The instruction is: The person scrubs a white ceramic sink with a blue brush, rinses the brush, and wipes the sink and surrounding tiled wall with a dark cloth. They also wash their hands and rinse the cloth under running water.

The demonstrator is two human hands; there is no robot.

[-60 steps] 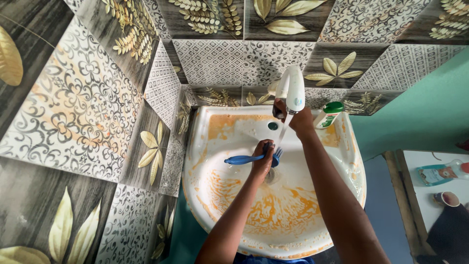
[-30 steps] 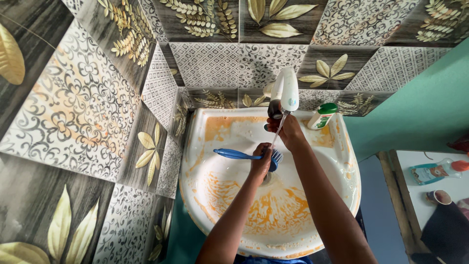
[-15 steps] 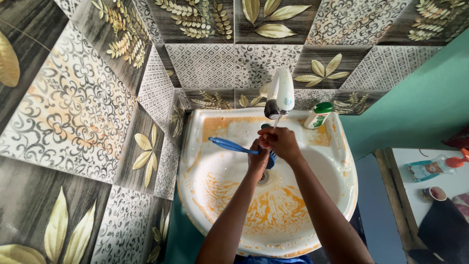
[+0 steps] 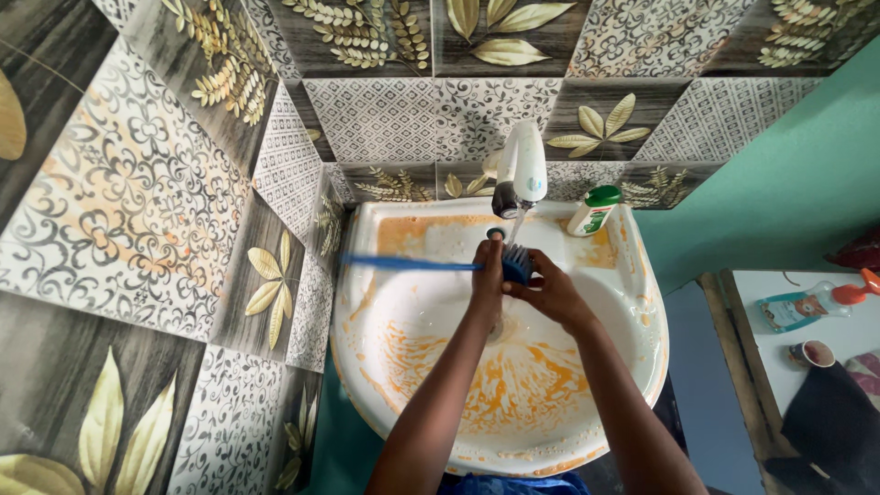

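Both forearms are bare and sleeveless; blue clothing (image 4: 509, 484) shows at the bottom edge.

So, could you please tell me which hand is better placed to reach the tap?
Probably the right hand: it only touches the bristles of the brush just below the tap, while the left hand grips the handle.

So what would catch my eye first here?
Probably the white sink, streaked orange across its bowl, at the centre. Over it both hands, left hand and right hand, meet at a blue brush under the white tap. Leaf-patterned tiles cover the wall.
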